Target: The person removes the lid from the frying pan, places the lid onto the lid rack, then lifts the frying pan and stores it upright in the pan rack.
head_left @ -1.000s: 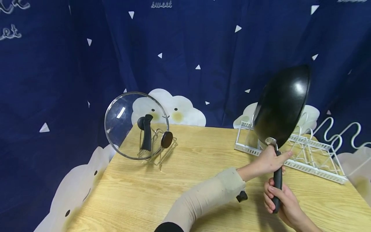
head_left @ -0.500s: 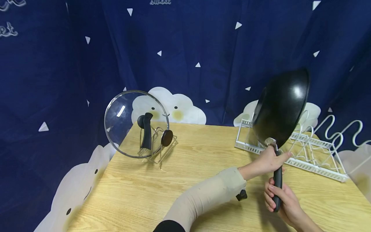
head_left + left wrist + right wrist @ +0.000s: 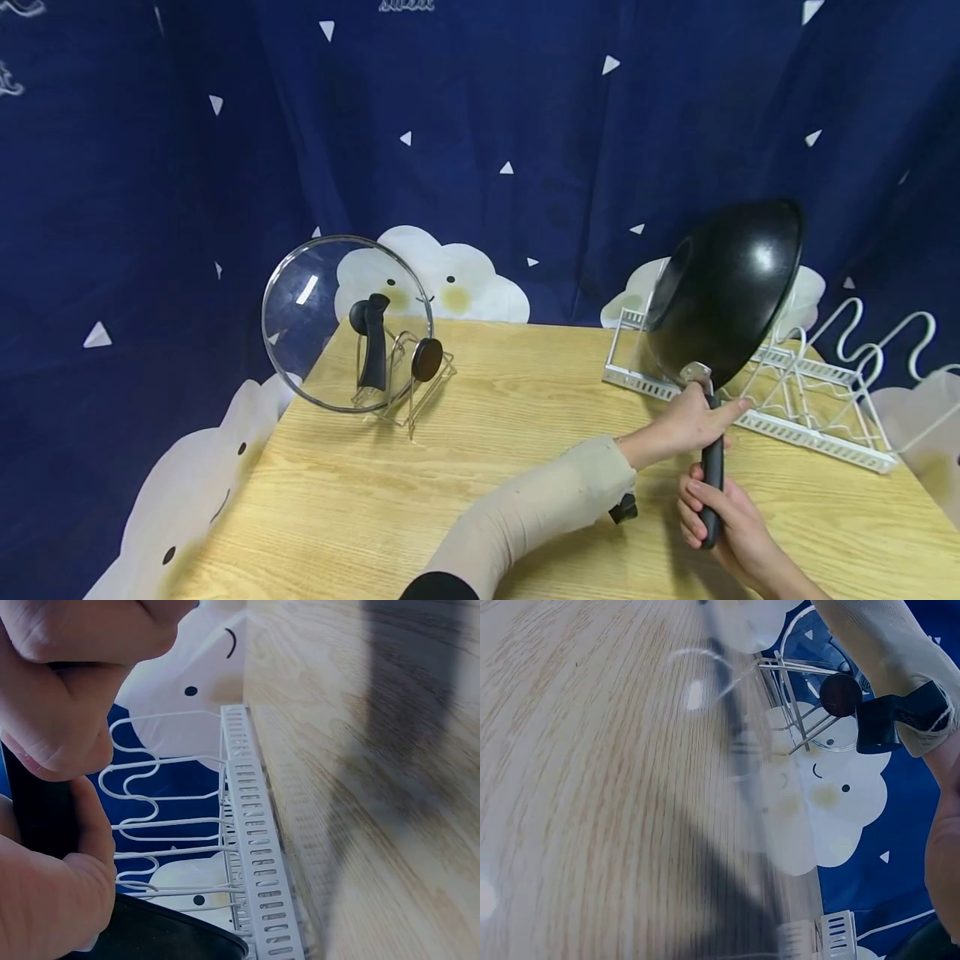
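Observation:
I hold a black wok upright on edge, above the near end of a white wire rack. My left hand, in a beige sleeve, grips the top of the wok's black handle just under the bowl. My right hand grips the handle's lower end. In the left wrist view my curled fingers wrap the handle, with the rack and the wok's rim beyond. In the right wrist view only an edge of my right hand shows.
A glass lid with a black knob stands in a small metal holder at the wooden table's far left. The holder and my left sleeve appear in the right wrist view. A dark blue curtain hangs behind.
The wok has come down a little toward the rack, with both hands keeping their grip on the handle. The lid and rack have not moved.

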Demonstrator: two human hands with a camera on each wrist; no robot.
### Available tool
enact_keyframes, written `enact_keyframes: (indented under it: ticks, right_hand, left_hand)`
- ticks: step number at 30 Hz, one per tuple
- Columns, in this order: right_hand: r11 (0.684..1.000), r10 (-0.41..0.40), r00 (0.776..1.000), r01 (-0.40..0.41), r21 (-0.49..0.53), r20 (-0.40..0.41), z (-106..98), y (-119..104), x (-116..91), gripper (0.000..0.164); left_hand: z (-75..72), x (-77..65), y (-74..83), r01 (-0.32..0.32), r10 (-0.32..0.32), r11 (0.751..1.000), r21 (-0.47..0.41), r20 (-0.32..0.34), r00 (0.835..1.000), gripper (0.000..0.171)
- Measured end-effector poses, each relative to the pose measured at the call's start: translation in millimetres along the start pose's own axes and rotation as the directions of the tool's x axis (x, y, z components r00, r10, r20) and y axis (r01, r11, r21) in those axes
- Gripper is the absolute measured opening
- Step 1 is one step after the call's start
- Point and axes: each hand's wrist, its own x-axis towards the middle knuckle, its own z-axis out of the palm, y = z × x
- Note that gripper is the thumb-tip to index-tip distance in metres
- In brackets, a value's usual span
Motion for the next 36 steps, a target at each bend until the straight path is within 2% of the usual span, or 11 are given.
enact_keyframes:
  ticks: [5,9,15,19,23,26,28,30,33,35,36]
  right_hand:
    - [0.999,0.023,0.998,-0.025,-0.033,-0.063,-1.8,-1.3,-0.9,0.036]
    - [0.998,0.032,0.995,-0.036,-0.043,-0.09,-2.4,-2.2,-1.4,0.035]
    - [0.992,0.041,0.993,-0.053,-0.115,-0.11,-4.1,-5.0,1.2,0.03]
    - [0.976,0.083,0.985,-0.11,-0.186,-0.149,-7.1,-8.9,2.4,0.024]
    - [0.945,0.169,0.96,-0.223,-0.24,-0.224,-11.7,-12.5,-1.7,0.025]
    - [0.899,0.219,0.923,-0.316,-0.302,-0.315,-15.8,-14.2,-5.3,0.022]
    - [0.848,0.227,0.89,-0.381,-0.369,-0.396,-16.8,-14.7,-5.6,0.013]
    - [0.783,0.228,0.844,-0.455,-0.424,-0.485,-16.9,-15.2,-4.9,0.013]
    - [0.652,0.241,0.771,-0.579,-0.49,-0.59,-15.6,-16.8,1.2,0.024]
    - [0.584,0.262,0.735,-0.637,-0.503,-0.626,-15.3,-18.1,5.0,0.026]
    - [0.552,0.269,0.724,-0.656,-0.514,-0.635,-15.0,-18.8,7.1,0.026]
  left_hand:
    - [1.5,4.6,-1.1,-0.025,0.026,0.996,0.086,-0.012,1.0,0.036]
    - [2.6,7.3,-1.1,-0.025,0.027,0.993,0.114,-0.016,0.999,0.037]
    - [1.8,10.3,-0.5,0.002,-0.001,0.999,0.043,-0.006,1.0,0.041]
    - [1.2,12.4,-2.4,0.001,0.001,0.997,0.072,-0.023,1.0,0.038]
    - [3.2,13.0,-7.7,-0.004,0.005,0.998,0.059,-0.011,1.0,0.035]
    - [5.2,13.2,-13.4,0.01,-0.011,1.0,0.018,0.016,1.0,0.034]
    - [6.3,13.7,-17.6,0.023,-0.023,1.0,-0.006,0.035,0.999,0.035]
    - [7.4,14.2,-21.7,0.036,-0.035,0.999,-0.028,0.057,0.998,0.035]
    - [6.6,17.0,-27.1,0.043,-0.039,0.998,-0.05,0.08,0.996,0.033]
    - [5.8,18.9,-29.5,0.044,-0.038,0.997,-0.057,0.088,0.995,0.032]
    - [5.0,20.1,-30.4,0.042,-0.037,0.997,-0.057,0.093,0.995,0.031]
